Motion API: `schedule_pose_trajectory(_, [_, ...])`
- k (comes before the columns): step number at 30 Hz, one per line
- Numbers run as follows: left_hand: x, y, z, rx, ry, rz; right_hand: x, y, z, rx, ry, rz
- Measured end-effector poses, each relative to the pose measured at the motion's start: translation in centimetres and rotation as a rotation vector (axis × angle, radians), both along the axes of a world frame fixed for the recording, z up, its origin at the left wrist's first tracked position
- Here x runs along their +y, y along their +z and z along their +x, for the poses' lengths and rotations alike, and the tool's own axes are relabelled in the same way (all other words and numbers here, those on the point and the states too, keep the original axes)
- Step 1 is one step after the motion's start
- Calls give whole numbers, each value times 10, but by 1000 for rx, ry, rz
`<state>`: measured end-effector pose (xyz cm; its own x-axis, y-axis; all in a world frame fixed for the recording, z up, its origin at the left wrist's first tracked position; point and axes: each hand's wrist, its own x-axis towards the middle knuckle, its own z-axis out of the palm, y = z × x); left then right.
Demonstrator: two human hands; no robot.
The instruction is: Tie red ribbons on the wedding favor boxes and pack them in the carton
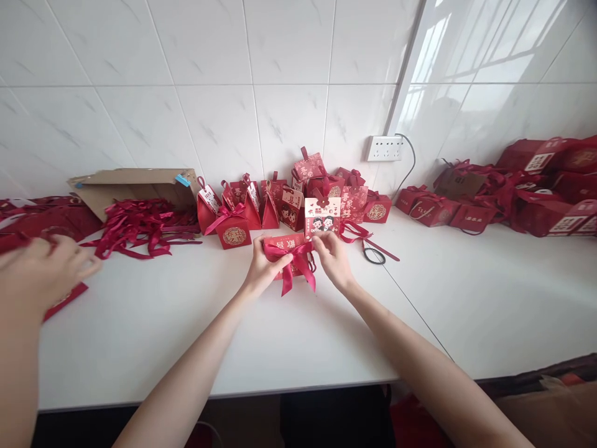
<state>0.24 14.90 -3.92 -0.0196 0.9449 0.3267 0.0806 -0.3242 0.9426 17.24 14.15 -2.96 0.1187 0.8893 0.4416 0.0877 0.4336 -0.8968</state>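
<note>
white-tiled wall [209, 43], grey-veined | socket strip [385, 149] on wall | white table [476, 292] | barred bright reflections [494, 37], right

Heaped ribbons [142, 224] and boxes [536, 214] suggest a workroom.

- Far tall box [308, 167]: "吾家".
- Red box [353, 204], to its right: "吾家" at top.
- Pale-topped box [323, 219], nearer: "日" among small characters.
- Ribboned box [285, 241], near: characters illegible.
</note>
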Motion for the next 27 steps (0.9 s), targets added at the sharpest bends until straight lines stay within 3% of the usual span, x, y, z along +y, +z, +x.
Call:
schedule_pose_trajectory(2, [0,0,1,2,7,-7,-14,7,-1,-116,-79,146])
schedule_pose_trajectory(3, [1,-1,2,4,12,-5,-23,11,-3,-233,-38,208])
schedule_pose_trajectory(5, [2,-2,2,13,35,11,-38,16,-8,-533,177,230])
schedule_pose_trajectory(7, [3,-2,2,20,72,30,-48,18,-14,-798,418,35])
schedule_pose_trajectory(9, [3,-1,2,19,101,27,-50,15,-19,-953,521,-239])
schedule_pose_trajectory(11, [2,2,2,15,108,8,-47,9,-23,-919,550,-452])
schedule_pose_trajectory(13, [1,4,2,9,99,-13,-41,2,-26,-729,542,-532])
schedule_pose_trajectory(17, [0,5,2,15,75,-29,-36,-5,-33,-427,548,-556])
schedule_pose_trajectory(22, [2,1,2,62,101,-2,-38,-4,-39,-370,673,-624])
schedule_pose_trajectory(27, [2,0,4,47,76,-8,-39,-3,-38,-389,714,-598])
